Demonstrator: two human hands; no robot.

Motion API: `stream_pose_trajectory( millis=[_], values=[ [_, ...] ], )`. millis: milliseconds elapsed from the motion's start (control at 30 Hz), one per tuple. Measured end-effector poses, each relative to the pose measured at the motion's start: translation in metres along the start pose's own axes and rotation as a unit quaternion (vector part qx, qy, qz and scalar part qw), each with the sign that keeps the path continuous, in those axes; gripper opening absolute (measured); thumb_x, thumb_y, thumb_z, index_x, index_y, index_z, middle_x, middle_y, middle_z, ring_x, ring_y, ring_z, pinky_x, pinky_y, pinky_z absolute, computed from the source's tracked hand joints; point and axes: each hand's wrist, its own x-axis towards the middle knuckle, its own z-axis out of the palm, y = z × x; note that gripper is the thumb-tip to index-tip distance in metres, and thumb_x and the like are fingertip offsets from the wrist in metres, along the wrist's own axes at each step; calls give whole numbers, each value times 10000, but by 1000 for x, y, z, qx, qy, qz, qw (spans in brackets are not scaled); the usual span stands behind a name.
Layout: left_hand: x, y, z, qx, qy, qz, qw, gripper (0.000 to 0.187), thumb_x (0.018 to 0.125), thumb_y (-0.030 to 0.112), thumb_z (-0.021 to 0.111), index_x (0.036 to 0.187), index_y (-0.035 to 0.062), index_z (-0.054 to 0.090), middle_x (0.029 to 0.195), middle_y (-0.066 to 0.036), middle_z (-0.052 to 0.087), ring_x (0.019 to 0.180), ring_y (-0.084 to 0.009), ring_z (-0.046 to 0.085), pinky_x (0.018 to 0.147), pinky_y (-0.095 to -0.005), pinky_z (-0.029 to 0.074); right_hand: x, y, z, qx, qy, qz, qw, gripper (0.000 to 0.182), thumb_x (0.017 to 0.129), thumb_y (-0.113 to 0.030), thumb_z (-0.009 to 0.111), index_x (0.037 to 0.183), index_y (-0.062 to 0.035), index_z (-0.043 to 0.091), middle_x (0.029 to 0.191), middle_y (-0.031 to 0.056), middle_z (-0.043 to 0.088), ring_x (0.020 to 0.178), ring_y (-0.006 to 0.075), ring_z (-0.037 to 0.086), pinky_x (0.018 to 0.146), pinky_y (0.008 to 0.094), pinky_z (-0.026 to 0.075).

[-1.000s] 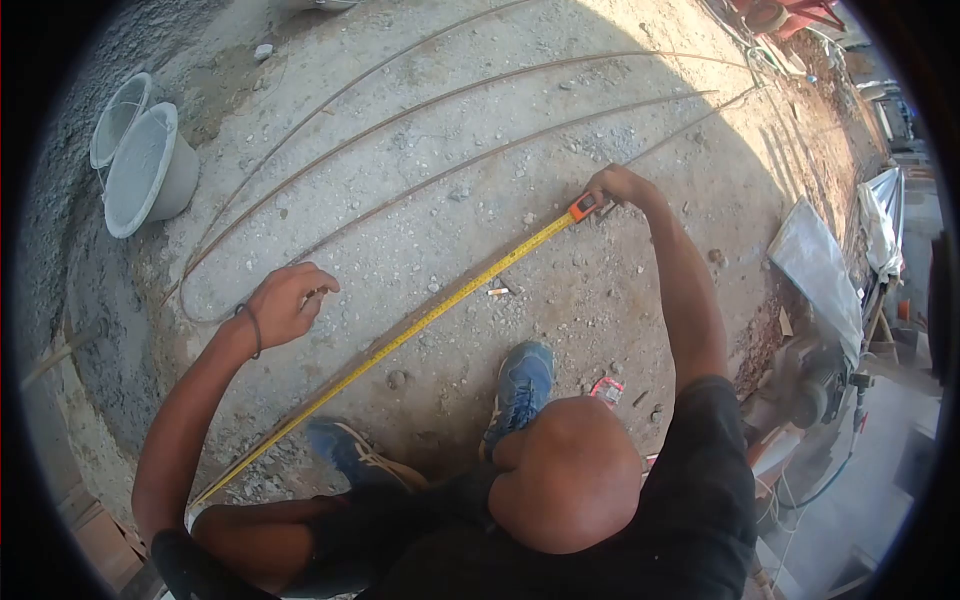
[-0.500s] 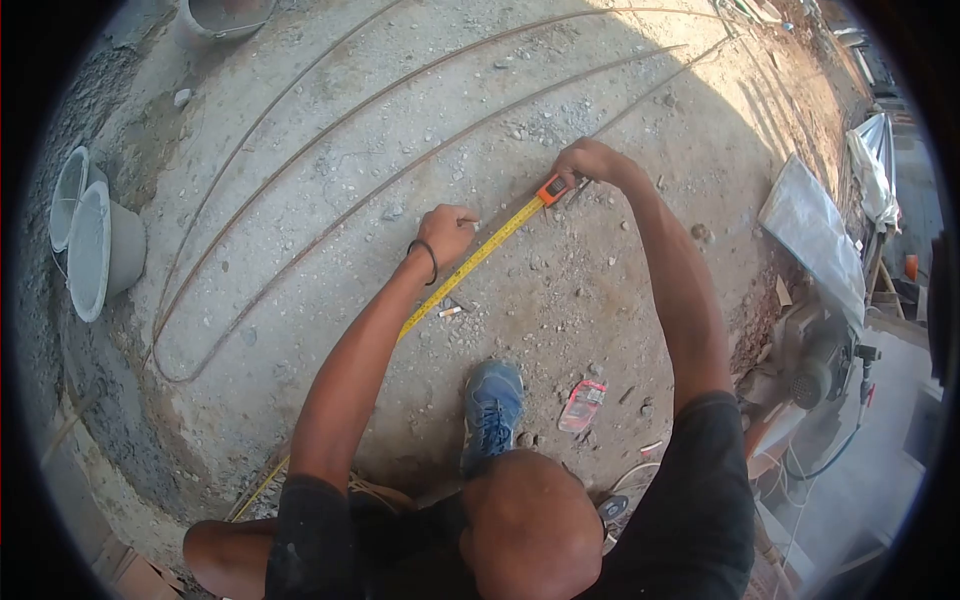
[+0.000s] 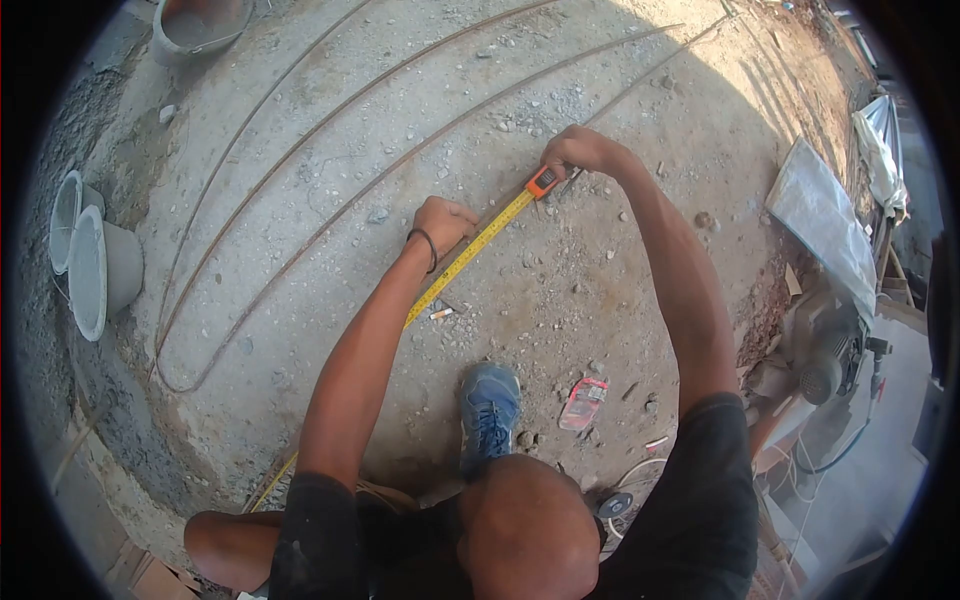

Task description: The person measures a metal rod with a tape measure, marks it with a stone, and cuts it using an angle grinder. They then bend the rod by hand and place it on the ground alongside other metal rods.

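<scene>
My right hand [image 3: 585, 152] is closed round an orange tape measure [image 3: 541, 181], its fingers also close against a thin metal rod [image 3: 640, 85]. The yellow blade [image 3: 465, 258] is drawn out from the case, slants down to the left and passes behind my left forearm. Just left of the blade is my left hand [image 3: 443, 222], with a dark band on its wrist. Its fingers are curled, the tips beside the blade and the brownish rod running along it. Whatever they pinch, I cannot make out. More of the blade shows near my knee.
Long bent rods [image 3: 330, 225] curve over the rough concrete ground. Two buckets [image 3: 105, 270] lie at the left, another bucket [image 3: 200, 30] at the top. My blue shoe [image 3: 490, 410], a red package [image 3: 583, 403] and a cigarette butt [image 3: 441, 313] are nearby. A power tool [image 3: 825, 375] lies at right.
My right hand and the tape measure have shifted slightly left and up. The left hand has moved a little, and its fingers now reach nearer the blade.
</scene>
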Motion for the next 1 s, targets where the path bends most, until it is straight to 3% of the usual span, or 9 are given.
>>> stream_pose_trajectory(
  millis=[100,167,600,800,867,900,933,967,1000],
  values=[
    [-1,2,-1,-9,-13,-28,999,151,750,38,701,889,-11,733,782,-76,687,656,-124,627,594,-249,498,-3,0,0,-47,-6,-49,998,241,494,-145,611,686,-24,693,735,52,661,599,150,540,461,307,394],
    [0,4,0,-17,-22,-39,999,149,754,50,705,889,-7,734,777,-70,683,650,-118,620,584,-245,492,-2,-1,0,5,7,16,1000,241,500,-148,608,688,-23,692,725,51,654,595,149,538,452,305,390],
    [8,13,8,39,18,-22,999,160,766,140,700,860,19,747,750,-41,680,640,-99,590,560,-248,462,-4,1,-9,20,22,48,998,319,483,-179,601,746,-33,709,760,60,660,641,159,556,450,311,384],
    [30,29,17,22,34,15,999,171,747,144,697,840,8,741,736,-51,677,647,-105,593,564,-248,449,-4,9,-9,11,15,-8,1000,427,482,-174,605,854,1,719,830,84,686,719,194,597,605,305,467],
    [36,32,20,8,19,28,999,169,744,137,697,835,0,737,730,-53,673,647,-106,592,564,-249,443,-11,8,-5,19,37,-85,996,201,651,-229,568,611,-50,649,666,69,623,661,197,576,608,321,432],
    [37,35,22,8,18,11,1000,165,746,134,698,830,-5,733,721,-54,667,637,-109,588,560,-251,440,-14,4,-7,19,38,-84,996,201,651,-229,568,611,-50,649,666,69,623,661,197,576,608,321,432],
    [38,38,24,8,17,-6,1000,162,748,130,698,824,-9,729,713,-55,661,627,-112,584,556,-253,437,-15,0,-10,41,22,-46,998,268,574,-199,593,753,-20,683,757,91,657,710,208,597,642,314,460],
    [41,37,26,8,16,-6,1000,162,748,130,698,824,-9,729,713,-55,661,627,-112,584,556,-253,437,-16,-1,-11,62,5,-7,998,446,498,-168,618,895,11,716,849,113,692,759,220,617,675,307,488],
    [44,37,27,-9,7,-3,1000,156,754,130,697,821,-7,728,698,-49,647,599,-115,563,536,-261,425,-18,-3,-11,62,6,-6,998,446,498,-168,618,895,11,716,849,113,692,759,220,617,675,307,488]
  ],
)
